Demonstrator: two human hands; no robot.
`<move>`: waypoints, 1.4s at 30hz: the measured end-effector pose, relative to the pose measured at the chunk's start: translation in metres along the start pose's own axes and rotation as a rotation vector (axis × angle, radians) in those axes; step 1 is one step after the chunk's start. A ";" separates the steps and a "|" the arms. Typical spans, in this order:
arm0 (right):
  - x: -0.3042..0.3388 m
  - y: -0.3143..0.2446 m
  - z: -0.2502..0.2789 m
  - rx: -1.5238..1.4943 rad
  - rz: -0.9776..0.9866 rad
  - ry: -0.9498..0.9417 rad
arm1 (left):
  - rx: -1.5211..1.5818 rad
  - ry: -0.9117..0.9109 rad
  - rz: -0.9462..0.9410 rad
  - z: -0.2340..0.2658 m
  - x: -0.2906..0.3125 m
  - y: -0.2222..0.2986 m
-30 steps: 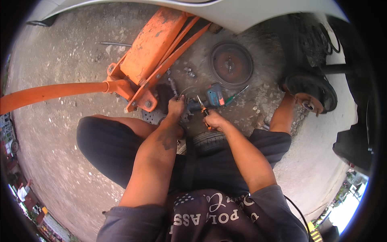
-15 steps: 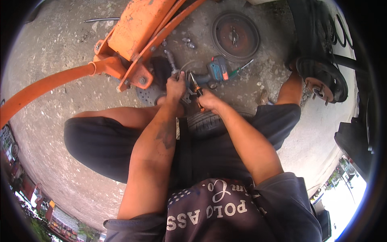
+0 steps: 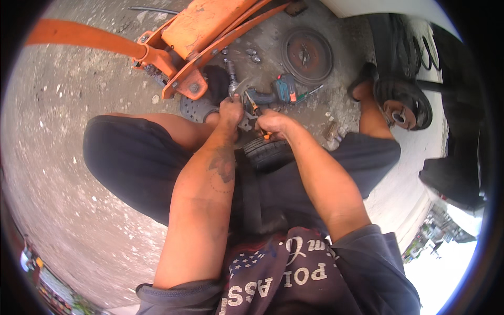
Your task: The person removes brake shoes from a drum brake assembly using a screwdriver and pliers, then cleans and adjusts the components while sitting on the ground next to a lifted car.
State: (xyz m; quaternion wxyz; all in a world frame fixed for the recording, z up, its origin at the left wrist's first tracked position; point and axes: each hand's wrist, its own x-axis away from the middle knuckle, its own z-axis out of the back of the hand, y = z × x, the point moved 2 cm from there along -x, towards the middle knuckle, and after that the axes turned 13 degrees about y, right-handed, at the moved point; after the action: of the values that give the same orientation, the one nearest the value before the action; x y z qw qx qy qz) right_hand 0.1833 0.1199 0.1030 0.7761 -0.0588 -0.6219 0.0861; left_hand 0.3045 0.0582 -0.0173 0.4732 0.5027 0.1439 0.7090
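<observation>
My right hand [image 3: 273, 124] is closed around pliers [image 3: 254, 106] with orange and black handles. Their jaws point up and left, close to my left hand. My left hand [image 3: 231, 111] is closed on a thin curved metal part [image 3: 242, 87], which looks like a brake shoe; my fingers hide much of it. Just beyond my hands lies a teal and black cordless power tool [image 3: 285, 88], its dark end near the pliers' jaws. A screwdriver [image 3: 311, 93] with a green handle lies by it. Beyond my left hand is a silver shaft-like tool [image 3: 231, 70].
An orange floor jack [image 3: 194, 31] spans the upper left. A rusty brake drum [image 3: 307, 55] lies on the concrete beyond the power tool. At right, a bare wheel hub [image 3: 400, 114] stands near my right leg. A tyre [image 3: 262, 150] lies beneath me; small metal parts [image 3: 253, 55] lie ahead.
My view has shifted, so the jack appears farther right and its handle higher. The pliers tilt slightly differently in my right hand; both hands keep their holds.
</observation>
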 end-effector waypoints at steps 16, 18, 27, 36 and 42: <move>-0.055 0.048 -0.019 -0.233 0.000 0.173 | -0.412 -0.146 0.096 0.002 -0.013 0.011; -0.053 0.042 -0.014 -0.146 -0.022 0.184 | -0.436 -0.167 0.098 0.006 -0.012 0.017; -0.039 0.039 -0.019 -0.129 -0.067 0.258 | -0.499 -0.076 0.047 0.022 0.012 0.029; -0.059 0.050 -0.039 -0.286 -0.054 0.298 | -0.425 -0.087 0.064 0.033 0.005 0.009; -0.062 0.051 -0.045 -0.410 -0.130 0.238 | -0.396 -0.106 0.098 0.035 -0.005 -0.009</move>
State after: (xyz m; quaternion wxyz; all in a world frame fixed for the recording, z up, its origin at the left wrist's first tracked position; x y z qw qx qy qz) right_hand 0.2111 0.1575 0.0240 0.8196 -0.1848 -0.5330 -0.0996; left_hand 0.3394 0.0490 -0.0104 0.5345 0.4430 -0.0481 0.7182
